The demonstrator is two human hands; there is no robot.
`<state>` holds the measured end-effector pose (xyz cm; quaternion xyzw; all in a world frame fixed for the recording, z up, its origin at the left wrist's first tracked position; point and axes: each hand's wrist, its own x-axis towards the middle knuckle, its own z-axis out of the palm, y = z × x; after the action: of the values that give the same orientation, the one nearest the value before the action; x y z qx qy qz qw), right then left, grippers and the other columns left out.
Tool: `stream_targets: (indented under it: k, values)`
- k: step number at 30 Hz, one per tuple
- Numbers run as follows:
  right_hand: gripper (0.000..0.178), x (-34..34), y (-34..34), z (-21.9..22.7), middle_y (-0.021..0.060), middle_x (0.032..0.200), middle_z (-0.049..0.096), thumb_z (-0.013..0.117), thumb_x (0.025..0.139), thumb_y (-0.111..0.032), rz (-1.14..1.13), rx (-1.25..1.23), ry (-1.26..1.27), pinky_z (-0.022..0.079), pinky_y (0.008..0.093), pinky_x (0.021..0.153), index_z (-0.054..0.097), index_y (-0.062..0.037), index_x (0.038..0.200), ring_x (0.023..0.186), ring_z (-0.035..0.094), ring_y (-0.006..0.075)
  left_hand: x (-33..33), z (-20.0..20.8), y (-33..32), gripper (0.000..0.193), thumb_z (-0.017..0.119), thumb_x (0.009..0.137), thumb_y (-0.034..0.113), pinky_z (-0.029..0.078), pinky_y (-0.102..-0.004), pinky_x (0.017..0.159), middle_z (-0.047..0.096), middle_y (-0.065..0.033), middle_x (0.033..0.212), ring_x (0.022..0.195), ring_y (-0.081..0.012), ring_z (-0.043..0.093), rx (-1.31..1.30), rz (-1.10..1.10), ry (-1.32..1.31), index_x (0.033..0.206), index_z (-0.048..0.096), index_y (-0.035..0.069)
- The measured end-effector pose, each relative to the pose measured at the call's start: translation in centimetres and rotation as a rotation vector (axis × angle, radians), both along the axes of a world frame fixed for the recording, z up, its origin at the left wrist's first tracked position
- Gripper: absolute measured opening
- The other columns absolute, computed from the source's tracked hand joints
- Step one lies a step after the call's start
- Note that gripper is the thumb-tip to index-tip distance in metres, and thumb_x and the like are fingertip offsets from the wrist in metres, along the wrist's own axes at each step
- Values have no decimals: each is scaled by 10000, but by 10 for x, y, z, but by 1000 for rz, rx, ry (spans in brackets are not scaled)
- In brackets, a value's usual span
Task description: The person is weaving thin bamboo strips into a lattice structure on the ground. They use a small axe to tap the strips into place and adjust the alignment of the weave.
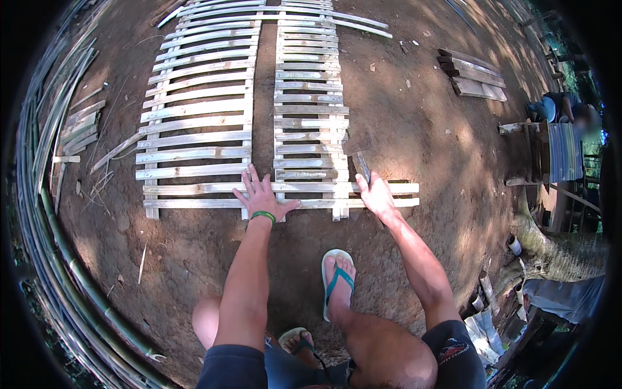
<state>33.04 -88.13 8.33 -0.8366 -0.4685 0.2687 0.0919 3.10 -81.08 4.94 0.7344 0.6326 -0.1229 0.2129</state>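
Note:
My left hand [262,198] lies with its fingers spread on the near slats of a bamboo slat panel [197,139]; a green band circles its wrist. To its right, my right hand [378,196] is closed around a narrow greyish hand tool [362,166], whose exact kind I cannot make out. That hand is over the right part of two long bamboo strips [311,187], which lie crosswise over the near ends of the wide panel and a narrower slat panel [310,117]. Both panels lie flat on the ground, side by side with a thin gap.
Long bamboo poles [71,259] line the left side, with a small stack of split pieces [83,126] near them. Wooden boards [473,74] lie at the far right. A person [570,110] is by a wooden structure at the right, near a tree trunk [551,253].

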Motion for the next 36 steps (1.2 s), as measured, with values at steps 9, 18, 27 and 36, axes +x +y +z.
stream_targets:
  k: [9, 18, 27, 36]
  values:
    - [355, 7, -45, 10, 9, 631, 573, 580, 1072, -387, -369, 186, 617, 452, 281, 423, 562, -34, 1038, 473, 527, 101, -10, 19, 6, 943, 903, 512, 704, 58, -788, 1164, 236, -245, 1590, 1529, -433, 167, 235, -27, -173, 1022, 630, -41]
    - [381, 13, -52, 10, 11, 633, 581, 603, 1053, -413, -335, 178, 640, 458, 299, 460, 590, -33, 1037, 496, 552, 109, -26, 28, 4, 949, 924, 501, 673, 36, -746, 1198, 242, -251, 1583, 1539, -431, 143, 129, -19, -82, 1071, 628, -26]
    - [453, 10, -1, 18, 90, 649, 623, 591, 1043, -422, -172, 182, 491, 497, 386, 576, 616, 30, 1017, 572, 621, 206, -28, 9, -1, 969, 904, 513, 693, 25, -743, 1198, 214, -258, 1610, 1565, -438, 87, 153, -5, -105, 1106, 588, -4]
    - [488, -3, 86, 64, 278, 824, 703, 574, 1046, -402, -66, 164, 366, 539, 491, 757, 624, 83, 1074, 823, 734, 387, -31, 11, -4, 955, 898, 542, 692, -3, -755, 1191, 208, -260, 1626, 1578, -446, 35, 95, 5, -110, 1087, 544, -9]
